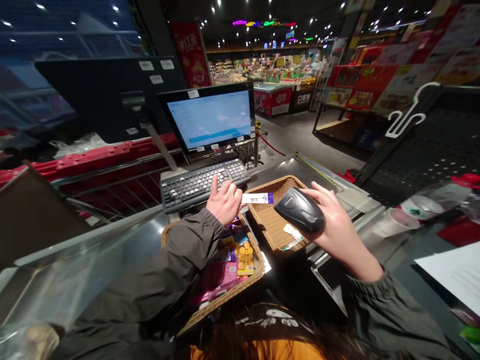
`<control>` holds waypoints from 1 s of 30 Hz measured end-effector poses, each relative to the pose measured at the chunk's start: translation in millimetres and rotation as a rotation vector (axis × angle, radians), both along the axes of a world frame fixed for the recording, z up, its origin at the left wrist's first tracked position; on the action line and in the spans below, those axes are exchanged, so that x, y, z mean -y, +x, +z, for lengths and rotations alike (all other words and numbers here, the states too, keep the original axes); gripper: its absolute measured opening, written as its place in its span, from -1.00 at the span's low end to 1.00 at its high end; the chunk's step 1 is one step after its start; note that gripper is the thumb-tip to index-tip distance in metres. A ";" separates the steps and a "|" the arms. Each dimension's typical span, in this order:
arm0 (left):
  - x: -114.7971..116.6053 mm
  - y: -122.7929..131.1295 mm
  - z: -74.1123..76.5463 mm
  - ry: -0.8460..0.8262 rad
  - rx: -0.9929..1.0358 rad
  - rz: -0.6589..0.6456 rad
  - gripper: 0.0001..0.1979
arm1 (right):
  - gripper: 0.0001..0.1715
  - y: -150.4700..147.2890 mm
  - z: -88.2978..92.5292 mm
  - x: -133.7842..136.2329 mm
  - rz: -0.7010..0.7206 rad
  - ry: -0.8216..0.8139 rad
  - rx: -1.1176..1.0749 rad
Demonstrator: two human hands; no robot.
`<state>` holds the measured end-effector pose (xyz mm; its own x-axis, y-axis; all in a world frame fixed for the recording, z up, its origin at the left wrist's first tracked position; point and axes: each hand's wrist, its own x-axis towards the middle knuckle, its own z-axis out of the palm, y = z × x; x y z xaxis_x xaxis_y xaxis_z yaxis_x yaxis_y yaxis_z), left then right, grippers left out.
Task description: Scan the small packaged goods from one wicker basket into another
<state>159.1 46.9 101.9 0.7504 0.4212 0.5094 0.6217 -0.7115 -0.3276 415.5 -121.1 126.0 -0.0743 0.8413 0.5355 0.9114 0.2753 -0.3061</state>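
My right hand (332, 220) is wrapped round a black barcode scanner (300, 209), its head pointing left above a wicker basket (268, 222). A slim white-and-purple packet (257, 198) sticks out to the right from my left hand (225, 201). That hand grips the packet while its index finger stretches over the black keyboard (202, 184); whether the finger touches a key I cannot tell. Below my left wrist stands a second wicker basket (228, 297) with several packaged goods, among them a pink packet (219, 275) and a yellow one (245, 257). A small white item (291, 231) lies in the first basket.
Behind the keyboard stands a lit monitor (212, 120); a larger dark screen (112, 95) is at left. A metal counter (86, 265) runs along the left. Plastic cups (397, 222) and a paper sheet (455, 272) are on the right, below a white hanger (407, 117).
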 end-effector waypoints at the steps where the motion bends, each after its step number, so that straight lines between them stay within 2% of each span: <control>1: 3.0 -8.8 -0.5 0.002 0.000 -0.004 -0.78 | -0.59 -7.3 0.6 -1.1 0.018 -0.010 0.006; 7: 20.0 -47.6 0.0 -0.052 0.002 0.028 -0.75 | -0.63 -42.9 4.8 -2.4 0.121 -0.016 0.011; 14: 33.1 -75.5 7.3 -0.062 -0.020 0.091 -0.76 | -0.58 -62.5 9.6 -1.7 0.166 -0.020 0.063; 17: 36.4 -82.9 9.2 -0.039 -0.026 0.123 -0.74 | -0.60 -69.7 9.1 -1.4 0.191 -0.027 0.082; 23: 40.1 -92.5 7.4 0.149 0.036 0.166 -0.64 | -0.55 -85.8 5.2 -3.6 0.259 -0.091 0.123; 30: 42.0 -101.3 7.4 0.142 0.055 0.165 -0.61 | -0.56 -92.3 1.3 -6.8 0.283 -0.159 0.122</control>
<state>57.7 5.0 109.3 0.6465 0.4570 0.6108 0.7457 -0.5475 -0.3796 323.2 -114.3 127.2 -0.3716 0.8503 0.3727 0.8383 0.4798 -0.2590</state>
